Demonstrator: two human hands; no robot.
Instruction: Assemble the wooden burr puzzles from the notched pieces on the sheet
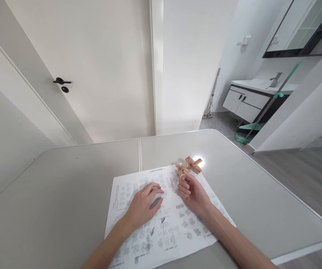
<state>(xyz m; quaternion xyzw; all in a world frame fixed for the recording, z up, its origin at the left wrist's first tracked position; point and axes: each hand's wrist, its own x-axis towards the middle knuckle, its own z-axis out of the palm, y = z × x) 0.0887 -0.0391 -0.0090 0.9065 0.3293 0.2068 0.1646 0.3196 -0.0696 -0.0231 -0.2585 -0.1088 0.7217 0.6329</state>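
Over the printed sheet [174,239], my left hand [144,203] is palm down with its fingers bent and apart, holding nothing. My right hand [193,192] is to its right, fingers curled, with the fingertips pinched at the lower edge of a small wooden interlocking puzzle [181,167]. The exact grip is partly hidden by the fingers. Right beside that puzzle is a second cross-shaped wooden piece [194,165], at the sheet's far right corner. Rows of small assembly-like drawings cover the sheet, and both forearms hide parts of it.
The sheet lies on a grey folding table [65,194] with a pale raised rim and a centre seam. Beyond it stands a white door [107,67] with a black handle [62,81]. At the right back are a washbasin cabinet [246,99], a broom and green dustpan [243,138].
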